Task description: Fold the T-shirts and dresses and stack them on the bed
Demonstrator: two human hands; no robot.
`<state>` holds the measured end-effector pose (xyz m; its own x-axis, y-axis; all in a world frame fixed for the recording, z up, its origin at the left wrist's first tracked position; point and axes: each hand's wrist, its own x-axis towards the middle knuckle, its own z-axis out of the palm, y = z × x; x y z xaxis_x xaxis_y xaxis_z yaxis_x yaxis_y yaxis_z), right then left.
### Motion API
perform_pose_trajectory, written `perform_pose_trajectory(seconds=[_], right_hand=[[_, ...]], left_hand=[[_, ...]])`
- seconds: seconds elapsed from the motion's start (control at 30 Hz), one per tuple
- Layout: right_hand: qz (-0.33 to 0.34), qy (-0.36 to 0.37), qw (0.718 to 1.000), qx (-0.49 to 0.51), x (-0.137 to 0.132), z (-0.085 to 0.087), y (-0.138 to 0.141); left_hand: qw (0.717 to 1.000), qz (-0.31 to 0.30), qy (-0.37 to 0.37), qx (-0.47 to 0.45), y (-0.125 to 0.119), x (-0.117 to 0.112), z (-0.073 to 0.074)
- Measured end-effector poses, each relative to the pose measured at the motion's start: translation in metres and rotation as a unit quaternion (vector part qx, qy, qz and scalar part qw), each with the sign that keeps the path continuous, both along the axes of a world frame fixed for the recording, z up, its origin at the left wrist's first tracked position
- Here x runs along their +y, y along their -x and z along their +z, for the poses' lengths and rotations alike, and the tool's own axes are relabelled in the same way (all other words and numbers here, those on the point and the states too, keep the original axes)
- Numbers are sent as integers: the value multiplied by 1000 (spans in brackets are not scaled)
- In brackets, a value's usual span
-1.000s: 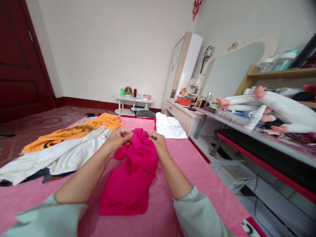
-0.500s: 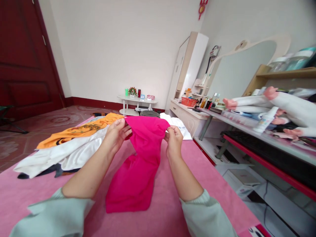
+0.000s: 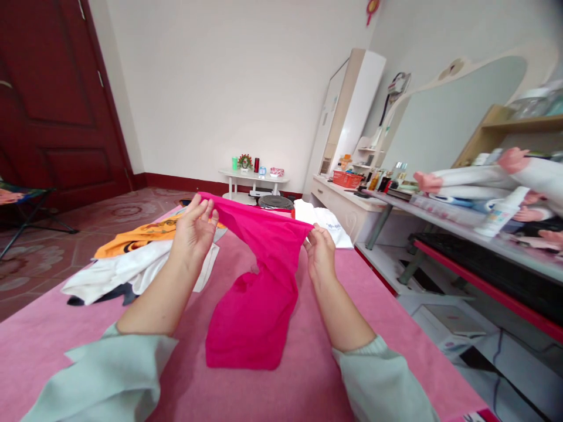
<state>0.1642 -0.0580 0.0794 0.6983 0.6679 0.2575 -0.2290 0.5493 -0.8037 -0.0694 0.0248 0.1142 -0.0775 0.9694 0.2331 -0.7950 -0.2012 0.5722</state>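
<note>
A bright pink garment [image 3: 259, 316] is stretched between my two hands, its upper edge lifted and its lower part lying on the pink cloth surface [image 3: 308, 381]. Its exact kind cannot be made out. My left hand [image 3: 196, 228] pinches the upper left corner, fingers curled toward the cloth. At the upper right corner, my right hand [image 3: 320, 249] grips the fabric between thumb and fingers. Left of my left hand lies a pile with an orange garment [image 3: 141, 236] and white clothing [image 3: 109, 272]. Beyond my right hand is a folded white garment [image 3: 323, 223] with blue print.
On the right stands a glass-topped table [image 3: 457, 223] holding a white bottle [image 3: 501, 214] and doll limbs. A dressing table [image 3: 338, 193] with a red basket [image 3: 347, 179] is behind it. A folding stool [image 3: 30, 217] sits at far left, and a low white table [image 3: 253, 176] by the wall.
My left hand has moved up and outward, pulling the pink garment's upper edge wider and tauter. The right hand keeps its grip. The view has turned slightly left.
</note>
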Motion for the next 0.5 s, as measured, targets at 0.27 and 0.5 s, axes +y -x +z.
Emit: perform_pose_trajectory(seconds=[0.27,0.5], right_hand=[[-46,178,931,-315,6,-23,-18],[-43,351,792,-498,-13,-5,-21]], left_hand=[[917,-46,60,392,11,7,-25],[681,-268,-186,655,-19,-30,-27]])
